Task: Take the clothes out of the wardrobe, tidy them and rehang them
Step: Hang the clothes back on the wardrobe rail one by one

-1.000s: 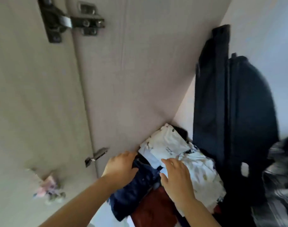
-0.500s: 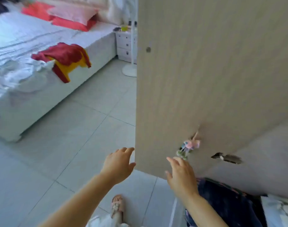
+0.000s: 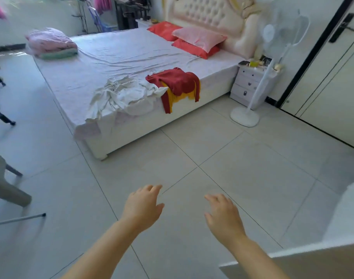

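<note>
The view had swung off the wardrobe door, by then just a sliver at lower right, toward the bed. The left hand and right hand hung apart over the tiled floor, fingers loose and holding nothing. A red and yellow garment draped over the bed's near edge, touching the crumpled white clothes.
</note>
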A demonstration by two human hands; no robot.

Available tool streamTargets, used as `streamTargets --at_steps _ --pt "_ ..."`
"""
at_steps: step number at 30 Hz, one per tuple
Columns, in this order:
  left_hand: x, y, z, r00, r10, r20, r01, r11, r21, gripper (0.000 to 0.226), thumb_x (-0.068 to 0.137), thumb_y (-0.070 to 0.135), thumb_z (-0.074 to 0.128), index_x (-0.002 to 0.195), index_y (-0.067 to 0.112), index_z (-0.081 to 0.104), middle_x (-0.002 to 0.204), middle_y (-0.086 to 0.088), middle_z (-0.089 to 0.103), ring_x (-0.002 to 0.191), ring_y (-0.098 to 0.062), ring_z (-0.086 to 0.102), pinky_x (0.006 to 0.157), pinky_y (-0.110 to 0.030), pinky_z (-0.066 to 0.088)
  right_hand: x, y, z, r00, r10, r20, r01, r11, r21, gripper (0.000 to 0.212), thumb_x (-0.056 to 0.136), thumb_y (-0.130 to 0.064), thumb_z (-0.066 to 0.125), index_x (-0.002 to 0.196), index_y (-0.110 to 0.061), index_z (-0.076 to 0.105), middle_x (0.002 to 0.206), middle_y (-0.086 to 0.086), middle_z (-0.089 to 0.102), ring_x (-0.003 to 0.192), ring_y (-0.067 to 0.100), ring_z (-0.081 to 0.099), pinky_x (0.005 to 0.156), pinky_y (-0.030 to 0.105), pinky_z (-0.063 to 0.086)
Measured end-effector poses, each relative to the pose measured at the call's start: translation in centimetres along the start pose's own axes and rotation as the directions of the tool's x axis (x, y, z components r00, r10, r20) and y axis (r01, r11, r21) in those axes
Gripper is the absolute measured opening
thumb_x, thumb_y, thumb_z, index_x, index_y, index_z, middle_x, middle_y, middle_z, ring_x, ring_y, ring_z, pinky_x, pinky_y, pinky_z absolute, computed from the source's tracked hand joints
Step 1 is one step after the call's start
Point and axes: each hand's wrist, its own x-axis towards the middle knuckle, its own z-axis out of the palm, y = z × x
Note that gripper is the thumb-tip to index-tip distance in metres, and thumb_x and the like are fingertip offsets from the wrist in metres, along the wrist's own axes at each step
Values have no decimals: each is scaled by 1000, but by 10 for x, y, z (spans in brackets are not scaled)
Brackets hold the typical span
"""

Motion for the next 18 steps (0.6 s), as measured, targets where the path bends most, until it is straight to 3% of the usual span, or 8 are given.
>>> streamTargets --at_steps 6,18 --pt "79 -45 -32 996 -83 -26 82 996 -23 55 93 42 44 142 28 25 141 5 39 126 -17 41 101 -29 32 110 -27 -9 998 -49 35 49 999 -12 48 91 -29 43 139 -29 33 130 -8 42 116 15 39 94 24 29" --pt "279 -104 -84 941 -335 -50 334 942 -20 55 93 40 43 142 25 24 142 3 38 124 -19 42 98 -29 33 382 -48 -27 952 -287 102 288 958 5 48 92 -32 46 138 -30 33 133 -9 38 122 13 35 98 23 25"
